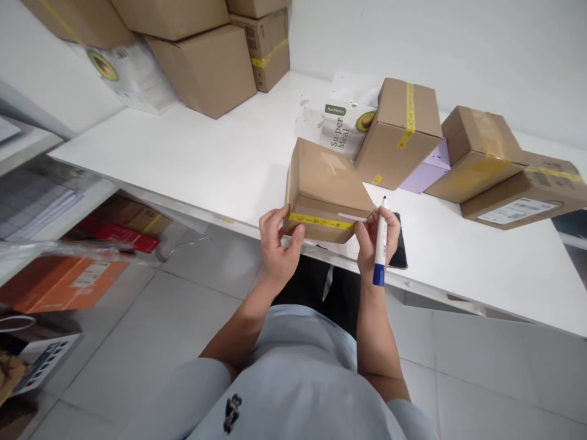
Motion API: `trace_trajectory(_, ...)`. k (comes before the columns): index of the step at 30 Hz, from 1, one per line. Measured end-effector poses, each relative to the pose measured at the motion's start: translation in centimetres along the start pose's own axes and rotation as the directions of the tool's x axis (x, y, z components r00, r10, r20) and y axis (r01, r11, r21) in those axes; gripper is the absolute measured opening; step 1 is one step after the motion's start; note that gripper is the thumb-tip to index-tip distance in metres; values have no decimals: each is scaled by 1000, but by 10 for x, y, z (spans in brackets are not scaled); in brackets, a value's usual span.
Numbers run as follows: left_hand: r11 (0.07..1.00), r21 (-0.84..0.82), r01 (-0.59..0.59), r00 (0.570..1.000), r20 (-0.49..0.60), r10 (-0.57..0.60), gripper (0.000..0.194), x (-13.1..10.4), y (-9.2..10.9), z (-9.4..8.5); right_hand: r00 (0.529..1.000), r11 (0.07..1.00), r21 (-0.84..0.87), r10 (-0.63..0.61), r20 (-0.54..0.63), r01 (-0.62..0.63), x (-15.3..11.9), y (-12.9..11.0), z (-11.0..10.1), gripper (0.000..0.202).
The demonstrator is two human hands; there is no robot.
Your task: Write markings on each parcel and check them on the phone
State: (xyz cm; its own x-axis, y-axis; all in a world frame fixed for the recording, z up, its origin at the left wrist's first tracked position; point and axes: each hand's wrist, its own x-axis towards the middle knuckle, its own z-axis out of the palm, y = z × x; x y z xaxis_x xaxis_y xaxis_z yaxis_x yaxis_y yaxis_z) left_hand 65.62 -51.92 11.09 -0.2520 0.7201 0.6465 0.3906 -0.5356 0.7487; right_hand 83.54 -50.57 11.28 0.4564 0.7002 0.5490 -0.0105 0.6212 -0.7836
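Note:
A brown cardboard box (328,183) with yellow tape along its near side is at the table's front edge, tilted slightly. My left hand (280,247) grips its left near corner, thumb on the near face and fingers round the side. My right hand (378,235) holds a white marker (381,241) with a blue end, its dark tip pointing up and away. The thumb and fingertips of that hand also touch the box's right near corner. A dark phone (398,244) lies partly hidden behind my right hand.
On the white table (220,153), several taped boxes (401,131) stand at the right, with a lilac box (427,168) and a white avocado-print pouch (342,131) among them. Larger boxes (208,67) are stacked at the back left. Shelves hold an orange box (59,284) at the left.

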Motion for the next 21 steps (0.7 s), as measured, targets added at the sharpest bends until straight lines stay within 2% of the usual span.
trace_trajectory(4,981,-124,152,988,-8,-155,49,2,2,0,1000,999,34,-6,5,6,0,-8,4,42)
trace_trajectory(8,957,-179,229,972,-10,-235,53,4,3,-1,1000,999,36,21,22,-22,-3,-14,7,40)
trace_trajectory(17,963,-158,217,975,-14,-222,54,5,3,-1,1000,999,31,-18,8,18,-2,-15,9,36)
trace_trajectory(21,968,-145,204,978,-23,-209,54,4,0,0,1000,1000,0,6,21,-6,-2,-17,9,38)
